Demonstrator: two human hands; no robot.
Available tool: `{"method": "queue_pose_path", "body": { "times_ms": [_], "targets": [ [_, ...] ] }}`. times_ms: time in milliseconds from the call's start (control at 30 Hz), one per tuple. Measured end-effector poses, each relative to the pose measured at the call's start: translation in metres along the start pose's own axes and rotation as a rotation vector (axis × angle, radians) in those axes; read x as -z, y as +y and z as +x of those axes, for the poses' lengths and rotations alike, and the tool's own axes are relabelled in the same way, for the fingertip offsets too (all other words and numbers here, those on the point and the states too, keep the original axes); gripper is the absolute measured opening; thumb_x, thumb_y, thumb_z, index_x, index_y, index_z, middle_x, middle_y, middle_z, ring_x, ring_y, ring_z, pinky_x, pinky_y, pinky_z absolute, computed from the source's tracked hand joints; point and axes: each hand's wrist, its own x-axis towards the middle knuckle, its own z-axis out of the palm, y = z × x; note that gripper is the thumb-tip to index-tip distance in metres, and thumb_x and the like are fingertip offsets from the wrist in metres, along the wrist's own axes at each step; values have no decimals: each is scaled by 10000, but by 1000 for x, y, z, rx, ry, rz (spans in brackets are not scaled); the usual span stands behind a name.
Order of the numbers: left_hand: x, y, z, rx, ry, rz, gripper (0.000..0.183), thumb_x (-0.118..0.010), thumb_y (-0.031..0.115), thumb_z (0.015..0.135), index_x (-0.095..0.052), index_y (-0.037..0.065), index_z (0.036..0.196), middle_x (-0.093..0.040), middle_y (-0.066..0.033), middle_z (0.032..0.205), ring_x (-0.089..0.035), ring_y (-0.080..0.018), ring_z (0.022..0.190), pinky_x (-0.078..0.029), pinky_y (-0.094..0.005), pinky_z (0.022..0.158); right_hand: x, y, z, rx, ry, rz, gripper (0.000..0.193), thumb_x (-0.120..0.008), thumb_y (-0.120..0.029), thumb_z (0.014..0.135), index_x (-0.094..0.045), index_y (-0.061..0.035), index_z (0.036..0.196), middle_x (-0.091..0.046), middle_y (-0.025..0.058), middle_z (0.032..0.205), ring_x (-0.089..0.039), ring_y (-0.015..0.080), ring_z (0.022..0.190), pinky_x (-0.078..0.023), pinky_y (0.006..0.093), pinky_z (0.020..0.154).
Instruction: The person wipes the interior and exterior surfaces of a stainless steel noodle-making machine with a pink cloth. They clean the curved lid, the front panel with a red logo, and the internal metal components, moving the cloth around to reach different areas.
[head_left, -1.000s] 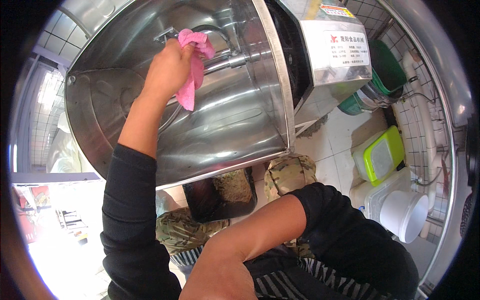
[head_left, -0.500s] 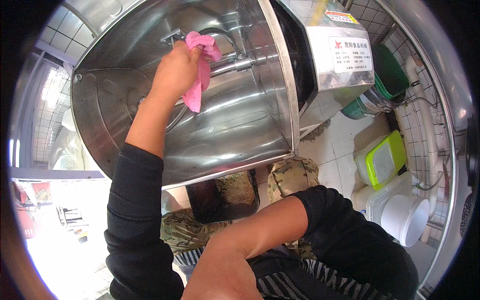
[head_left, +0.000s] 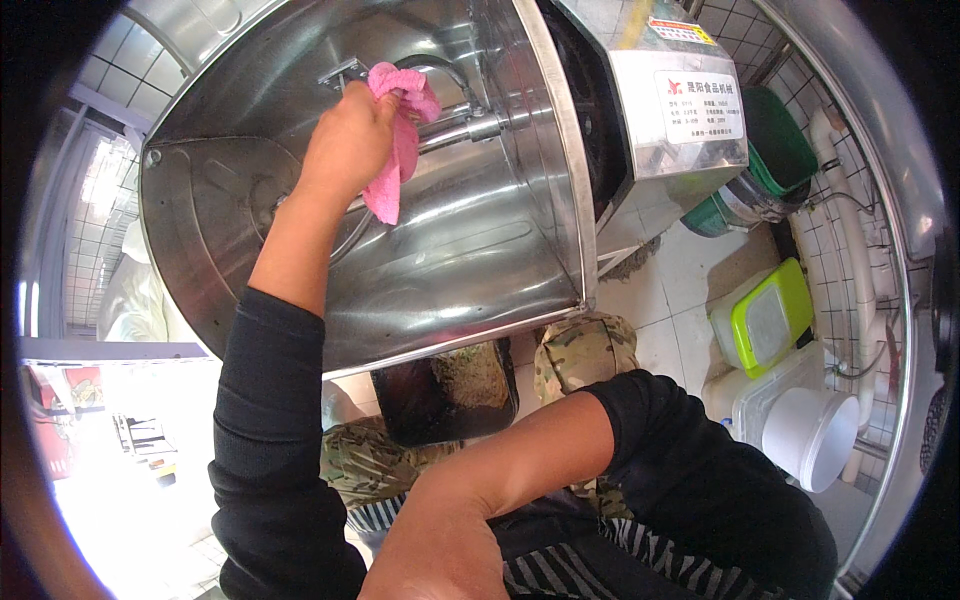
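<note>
Deep inside a shiny steel tub, my left hand is closed round a bunched pink cloth. One end of the cloth hangs down below my fingers. The hand is beside a metal shaft with curved mixing bars, close to a small bracket on the shaft assembly. My right forearm crosses in front of my body, and my right hand is low in the picture, bent at the wrist. Its fingers are hidden beyond the lower edge.
A steel housing adjoins the tub's right side. Under the tub's front edge sits a black bin with crumbly brown matter. To the right are green buckets, a lime-lidded container and a white bucket. Pipes run along the tiled wall.
My left hand and the pink cloth have shifted very slightly left, still beside the shaft. The grip is the same, and my right arm has hardly moved.
</note>
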Motion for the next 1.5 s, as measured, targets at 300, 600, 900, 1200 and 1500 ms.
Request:
{"method": "queue_pose_path", "body": {
  "times_ms": [300, 600, 900, 1200, 1500],
  "targets": [
    [-3, 4, -3, 45, 45, -71, 524, -527, 454, 1039, -603, -64, 1050, -670, -372, 1036, -627, -542, 1059, -496, -566, 900, 2, 3, 0, -13, -11, -10, 595, -780, -324, 938, -609, 100, 1318, -693, 197, 1214, -686, 232, 1056, -554, 341, 892],
    [-20, -27, -38, 418, -35, -931, 548, -360, 422, 1099, -619, -35, 941, -640, -139, 831, -588, -244, 755, -494, -425, 773, 51, 11, -49, -252, 333, 85, 595, -819, -373, 883, -639, 23, 1289, -724, 121, 1165, -704, 194, 997, -558, 327, 848],
    [-30, -66, -76, -275, -158, 283, 305, -520, 258, 1020, -617, -31, 1034, -696, -258, 954, -670, -452, 944, -532, -522, 861, 67, 26, -81, -273, 500, -74, 540, -679, -436, 976, -650, -27, 1328, -701, 146, 1253, -720, 264, 1028, -562, 392, 852],
    [33, -109, -91, -257, -348, 820, 345, -720, 126, 842, -561, 38, 1135, -724, -174, 1081, -700, -316, 1101, -504, -504, 986, 66, 19, -94, -419, 597, -117, 611, -693, -470, 955, -622, -23, 1365, -671, 129, 1301, -688, 251, 1085, -547, 363, 896],
    [17, -105, -91, -344, -188, 665, 336, -715, 227, 863, -587, 36, 1108, -718, -170, 1028, -695, -341, 1007, -516, -485, 918, 65, 14, -90, -461, 639, -140, 572, -679, -433, 974, -618, -27, 1373, -666, 120, 1306, -684, 234, 1085, -541, 352, 905]
  ]
}}
